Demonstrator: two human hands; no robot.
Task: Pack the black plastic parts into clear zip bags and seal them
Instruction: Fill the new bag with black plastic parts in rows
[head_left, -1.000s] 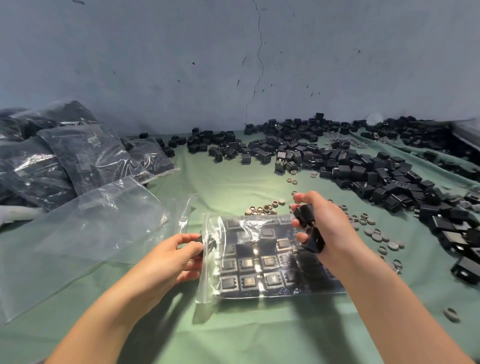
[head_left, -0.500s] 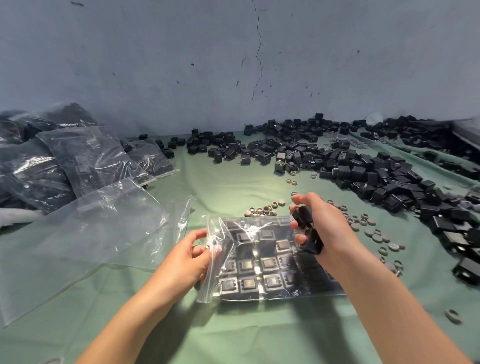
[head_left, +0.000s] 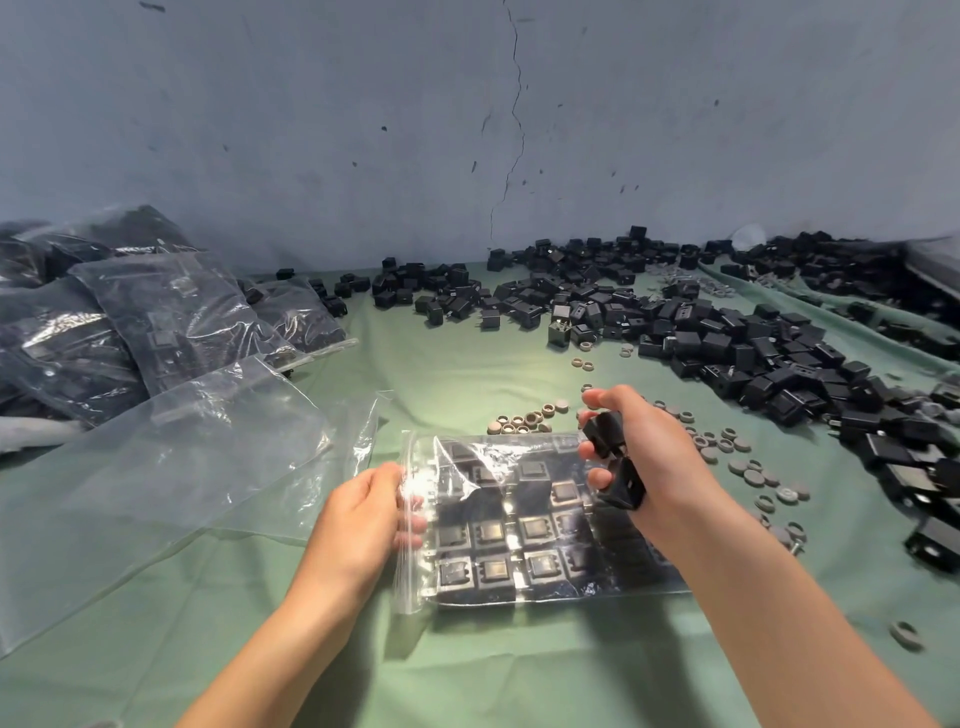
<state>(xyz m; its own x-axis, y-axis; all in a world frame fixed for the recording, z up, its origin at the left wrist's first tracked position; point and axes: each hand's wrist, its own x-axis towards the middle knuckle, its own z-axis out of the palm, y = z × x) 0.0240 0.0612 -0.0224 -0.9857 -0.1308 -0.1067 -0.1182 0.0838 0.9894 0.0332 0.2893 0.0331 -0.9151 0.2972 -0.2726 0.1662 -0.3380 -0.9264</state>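
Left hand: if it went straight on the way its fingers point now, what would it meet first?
The left hand points right, at the open mouth of the clear bag it holds. It would probably meet first the nearest black parts in the bag, though depth is unclear.

Bag (head_left: 410, 582) flat on bench (head_left: 457, 374), centre front; packed parts (head_left: 491, 530) in rows inside. L hand (head_left: 363, 514) at bag's left edge, pinching it. R hand (head_left: 654, 457) over bag's rear-right corner, holds 2 parts (head_left: 605, 434), one above the other. Empty bags (head_left: 156, 467) left of bag, overlapping each other. Filled bags (head_left: 156, 322) stacked behind those, far left. Rings (head_left: 524, 418) just behind bag; more rings (head_left: 748, 470) right of R hand. Loose parts (head_left: 727, 348) piled across rear & right of bench, some up against wall (head_left: 467, 130) behind.
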